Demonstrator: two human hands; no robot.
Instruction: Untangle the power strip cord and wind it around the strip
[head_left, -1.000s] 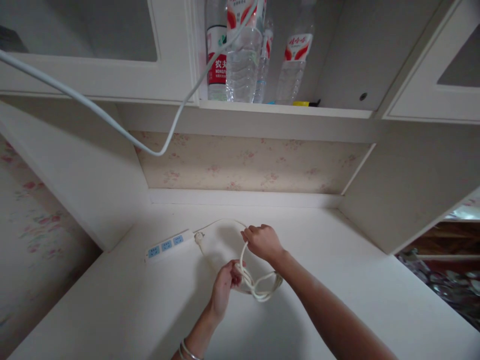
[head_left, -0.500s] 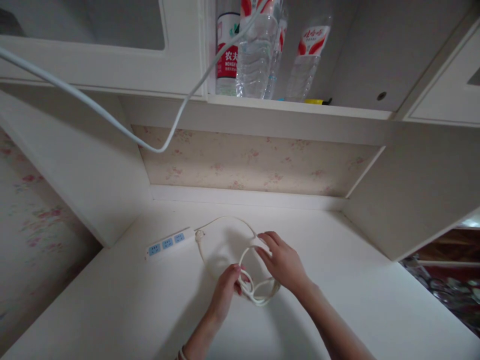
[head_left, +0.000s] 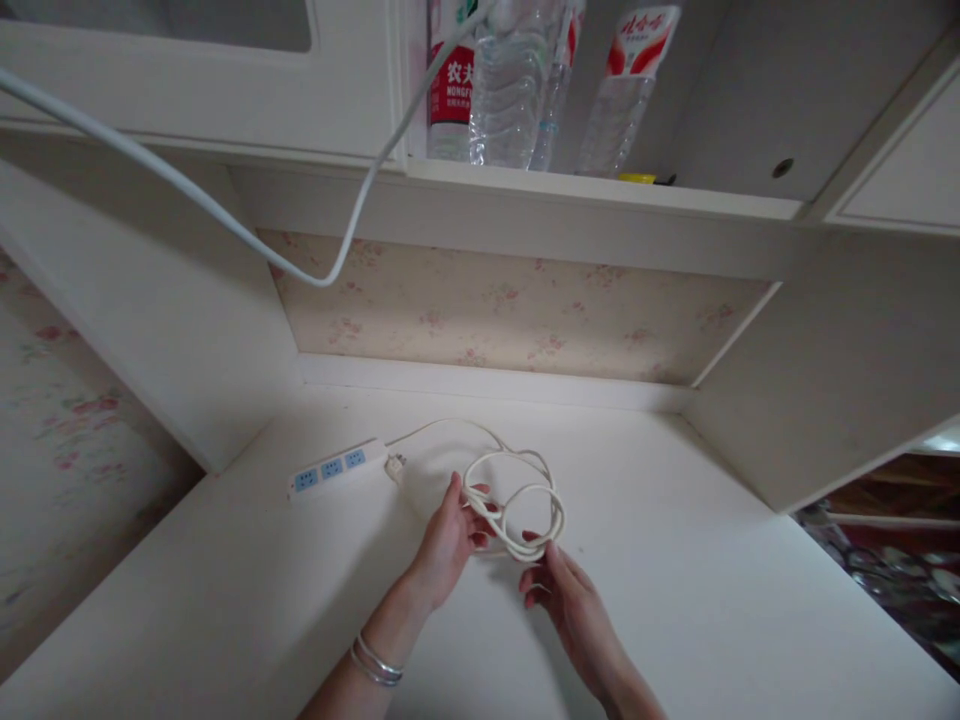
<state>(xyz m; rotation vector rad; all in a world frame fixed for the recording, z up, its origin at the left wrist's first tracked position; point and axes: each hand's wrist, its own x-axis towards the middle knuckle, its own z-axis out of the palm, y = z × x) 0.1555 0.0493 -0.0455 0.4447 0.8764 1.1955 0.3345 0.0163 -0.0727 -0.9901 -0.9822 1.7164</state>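
The coiled white extension cord (head_left: 517, 548) is held over the white desktop (head_left: 675, 560) at the centre of the work, between both hands; whether it also touches the surface, I cannot tell; the left hand (head_left: 446, 550) grips the coil at its nine o'clock, thumb on the near side and fingers curled through the loops; the right hand (head_left: 566, 595) pinches it at five o'clock, thumb and forefinger closed on the strands, the other fingers bent beneath; two silver bangles (head_left: 376, 665) circle the left wrist.

Between nine and ten o'clock from the coil lies the three-socket power strip (head_left: 330, 468), tilted slightly, its blue socket faces upward; just beside its right end rests a pronged plug (head_left: 395, 467); a thin length of cord arches from that end to the coil at about eleven o'clock.

Toward twelve o'clock stands a floral wallpaper panel (head_left: 480, 310); above it, on the cabinet shelf (head_left: 600, 192), are clear plastic bottles (head_left: 506, 100); a thick white cable (head_left: 225, 220) sags across ten o'clock.
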